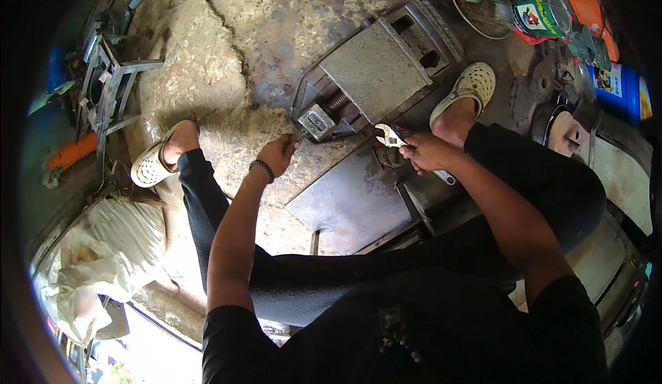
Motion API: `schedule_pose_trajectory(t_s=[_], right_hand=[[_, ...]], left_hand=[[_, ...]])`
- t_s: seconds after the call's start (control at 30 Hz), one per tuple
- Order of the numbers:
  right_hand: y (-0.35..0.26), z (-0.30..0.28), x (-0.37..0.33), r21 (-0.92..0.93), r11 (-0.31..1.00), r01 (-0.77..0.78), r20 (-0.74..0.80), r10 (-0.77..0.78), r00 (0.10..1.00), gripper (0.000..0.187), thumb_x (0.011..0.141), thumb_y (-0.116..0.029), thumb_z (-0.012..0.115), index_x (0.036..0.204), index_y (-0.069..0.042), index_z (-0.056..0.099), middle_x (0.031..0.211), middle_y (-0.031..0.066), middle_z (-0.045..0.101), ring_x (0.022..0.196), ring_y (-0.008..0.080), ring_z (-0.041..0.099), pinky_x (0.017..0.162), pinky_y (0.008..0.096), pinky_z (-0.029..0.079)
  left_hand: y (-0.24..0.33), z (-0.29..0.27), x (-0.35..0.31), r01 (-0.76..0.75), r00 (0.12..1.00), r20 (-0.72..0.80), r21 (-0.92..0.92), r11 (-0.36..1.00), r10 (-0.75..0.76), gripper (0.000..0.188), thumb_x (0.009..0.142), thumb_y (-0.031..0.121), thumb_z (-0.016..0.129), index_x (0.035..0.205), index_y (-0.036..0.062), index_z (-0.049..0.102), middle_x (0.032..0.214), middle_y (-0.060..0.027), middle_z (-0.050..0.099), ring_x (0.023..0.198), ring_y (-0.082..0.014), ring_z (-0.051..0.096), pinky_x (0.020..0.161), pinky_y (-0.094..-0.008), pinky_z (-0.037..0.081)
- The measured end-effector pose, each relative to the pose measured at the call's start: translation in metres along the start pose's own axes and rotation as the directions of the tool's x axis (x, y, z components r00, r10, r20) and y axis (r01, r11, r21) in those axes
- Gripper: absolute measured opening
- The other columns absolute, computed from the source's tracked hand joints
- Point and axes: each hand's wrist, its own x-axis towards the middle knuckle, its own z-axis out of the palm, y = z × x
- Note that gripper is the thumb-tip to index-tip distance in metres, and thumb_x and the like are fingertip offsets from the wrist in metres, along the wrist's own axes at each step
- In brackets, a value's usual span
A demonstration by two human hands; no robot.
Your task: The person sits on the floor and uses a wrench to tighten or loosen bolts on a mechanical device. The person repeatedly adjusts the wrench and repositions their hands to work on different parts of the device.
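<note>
A heavy grey metal vise (pixel 376 63) lies on the floor between my feet, its threaded screw (pixel 336 101) showing next to a square metal end block (pixel 316 123). My left hand (pixel 276 155), with a dark bracelet at the wrist, is closed at the near-left end of that block. Its fingertips pinch at a small dark part there, too hidden to name. In my right hand (pixel 429 153) is a silver adjustable wrench (pixel 391 136), gripped round the handle. The wrench's jaws point left, just off the vise's near edge. Below both hands lies a flat metal sheet (pixel 352 201).
A metal stand (pixel 110 87) is at the left, above a pale sack (pixel 114 246). At the upper right are a metal bowl (pixel 476 12), a green can (pixel 541 15) and a blue container (pixel 617 91). My sandalled feet (pixel 155 160) flank the vise.
</note>
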Motion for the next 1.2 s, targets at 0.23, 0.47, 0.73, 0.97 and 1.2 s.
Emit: schedule_pose_trajectory(t_s=[0.23, 0.47, 0.73, 0.97, 1.2], right_hand=[[0.002, 0.001, -0.001, 0.062, 0.997, 0.048, -0.030, -0.046, 0.998, 0.030, 0.101, -0.024, 0.048, 0.082, -0.001, 0.050, 0.058, 0.0056, 0.055, 0.049, 0.0158, 0.057, 0.049, 0.0333, 0.047], [0.009, 0.002, 0.004, -0.023, 1.000, -0.019, -0.010, 0.018, 1.000, 0.033, 0.100, -0.029, 0.046, 0.091, 0.001, 0.057, 0.063, 0.0084, 0.061, 0.053, 0.0198, 0.063, 0.055, 0.0363, 0.051], [0.007, 0.001, 0.008, -0.055, 0.998, 0.015, -0.013, -0.015, 1.000, 0.035, 0.101, -0.030, 0.044, 0.095, 0.002, 0.058, 0.066, 0.0107, 0.063, 0.055, 0.0220, 0.065, 0.058, 0.0381, 0.052], [-0.003, 0.006, 0.004, -0.181, 0.969, 0.167, -0.009, -0.171, 0.985, 0.040, 0.101, -0.032, 0.042, 0.098, 0.003, 0.059, 0.069, 0.0138, 0.065, 0.062, 0.0260, 0.067, 0.073, 0.0391, 0.053], [-0.027, -0.007, -0.038, 0.158, 0.985, 0.067, -0.024, -0.064, 0.998, 0.031, 0.100, -0.026, 0.049, 0.092, 0.003, 0.055, 0.062, 0.0097, 0.058, 0.057, 0.0199, 0.061, 0.057, 0.0346, 0.050]], left_hand=[[-0.006, -0.034, 0.024, 0.178, 0.876, 0.481, -0.404, 0.897, 0.043, 0.053, 0.095, 0.055, 0.051, 0.115, 0.0061, 0.056, 0.102, -0.0058, 0.066, 0.080, -0.0162, 0.058, 0.072, -0.0307, 0.047], [0.006, -0.046, 0.047, 0.176, 0.790, 0.614, -0.223, 0.959, -0.002, 0.050, 0.097, 0.049, 0.052, 0.114, 0.0018, 0.057, 0.115, -0.0110, 0.065, 0.089, -0.0193, 0.065, 0.071, -0.0339, 0.053], [0.035, 0.009, -0.001, 0.069, 0.978, -0.209, 0.288, 0.955, -0.008, 0.026, 0.093, 0.031, 0.057, 0.109, 0.0111, 0.057, 0.090, -0.0213, 0.067, 0.080, -0.0408, 0.066, 0.067, -0.0521, 0.053], [0.043, 0.040, -0.007, 0.250, 0.900, -0.418, 0.261, 0.933, -0.124, 0.027, 0.092, 0.031, 0.057, 0.112, 0.0132, 0.056, 0.105, -0.0191, 0.064, 0.080, -0.0425, 0.065, 0.065, -0.0526, 0.052], [0.002, -0.059, 0.029, 0.337, 0.767, 0.640, -0.350, 0.874, -0.040, 0.060, 0.095, 0.054, 0.051, 0.131, 0.0061, 0.051, 0.119, -0.0045, 0.062, 0.090, -0.0162, 0.061, 0.072, -0.0320, 0.047]])
